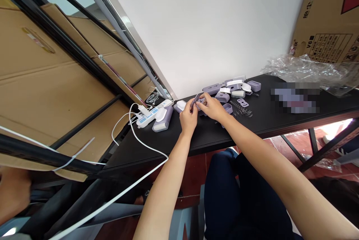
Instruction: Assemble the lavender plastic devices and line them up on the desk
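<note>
Above the black tabletop point(174, 140), both hands meet over a small purple-grey plastic part point(200, 100), partly hidden by the fingers. My left hand point(188, 118) is closed on its left side, and my right hand point(212, 107) pinches it from the right. Just behind the left hand lies a purple-and-white piece point(181, 105). To the right are a white bristled brush head point(234, 83), purple housings point(222, 97), a flat purple plate point(242, 102) and several thin curved metal pieces point(243, 111). An open purple tray-like shell point(254, 85) sits farther back.
A white power strip point(151, 114) with plugged-in cables stands left, beside a purple-and-white device point(163, 119). One white cable point(146, 144) hangs over the table's front edge. Crumpled clear plastic point(308, 69) lies by a cardboard box point(328, 19) at right. A black metal frame point(84, 79) rises left.
</note>
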The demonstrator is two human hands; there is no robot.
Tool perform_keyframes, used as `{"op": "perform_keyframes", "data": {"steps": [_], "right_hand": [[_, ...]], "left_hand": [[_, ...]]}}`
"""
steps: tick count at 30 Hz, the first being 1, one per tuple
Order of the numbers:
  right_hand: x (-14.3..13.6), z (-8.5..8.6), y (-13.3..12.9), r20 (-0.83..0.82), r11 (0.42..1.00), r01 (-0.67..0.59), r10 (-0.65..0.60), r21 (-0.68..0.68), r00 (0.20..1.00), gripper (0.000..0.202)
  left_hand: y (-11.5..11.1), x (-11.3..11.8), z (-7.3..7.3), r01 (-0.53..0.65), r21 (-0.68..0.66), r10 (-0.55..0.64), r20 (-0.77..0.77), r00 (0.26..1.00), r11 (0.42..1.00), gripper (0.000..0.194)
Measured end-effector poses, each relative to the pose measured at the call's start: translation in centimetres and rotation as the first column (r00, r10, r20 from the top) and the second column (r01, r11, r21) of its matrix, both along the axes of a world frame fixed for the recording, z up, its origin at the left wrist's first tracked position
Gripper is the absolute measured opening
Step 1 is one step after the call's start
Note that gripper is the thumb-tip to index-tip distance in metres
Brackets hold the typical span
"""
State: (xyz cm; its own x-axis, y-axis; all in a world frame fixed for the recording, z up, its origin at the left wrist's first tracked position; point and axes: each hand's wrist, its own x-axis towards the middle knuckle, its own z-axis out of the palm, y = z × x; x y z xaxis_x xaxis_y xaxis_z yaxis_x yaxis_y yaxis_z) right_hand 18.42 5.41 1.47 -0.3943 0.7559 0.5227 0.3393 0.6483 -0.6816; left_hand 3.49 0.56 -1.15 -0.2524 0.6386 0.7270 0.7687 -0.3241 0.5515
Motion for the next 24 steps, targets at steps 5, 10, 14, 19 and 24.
{"op": "perform_keyframes", "data": {"steps": [5,10,14,19,24], "right_hand": [[0.11,0.03,0.03,-0.007,0.999,-0.030,0.030,0.014,1.000,0.030],[0.23,0.07,0.14,-0.011,0.999,-0.050,0.050,-0.019,0.999,0.031],[0.26,0.12,0.07,-0.026,0.998,-0.052,0.051,-0.038,0.998,0.032],[0.17,0.07,-0.02,-0.034,1.000,-0.004,0.004,-0.012,0.999,0.033],[0.21,0.07,-0.11,-0.032,1.000,-0.010,0.009,-0.008,0.999,0.032]], "left_hand": [[-0.01,-0.05,-0.11,0.008,0.008,-0.008,0.029,1.000,1.000,0.032],[-0.28,0.10,0.23,-0.008,0.015,0.008,-0.002,1.000,1.000,0.032],[-0.51,0.35,0.48,0.006,-0.007,-0.006,-0.039,0.999,1.000,0.033],[-0.39,0.41,0.33,0.005,-0.002,-0.005,-0.031,1.000,1.000,0.034],[-0.32,0.37,0.24,0.005,-0.002,-0.005,-0.020,1.000,1.000,0.034]]}}
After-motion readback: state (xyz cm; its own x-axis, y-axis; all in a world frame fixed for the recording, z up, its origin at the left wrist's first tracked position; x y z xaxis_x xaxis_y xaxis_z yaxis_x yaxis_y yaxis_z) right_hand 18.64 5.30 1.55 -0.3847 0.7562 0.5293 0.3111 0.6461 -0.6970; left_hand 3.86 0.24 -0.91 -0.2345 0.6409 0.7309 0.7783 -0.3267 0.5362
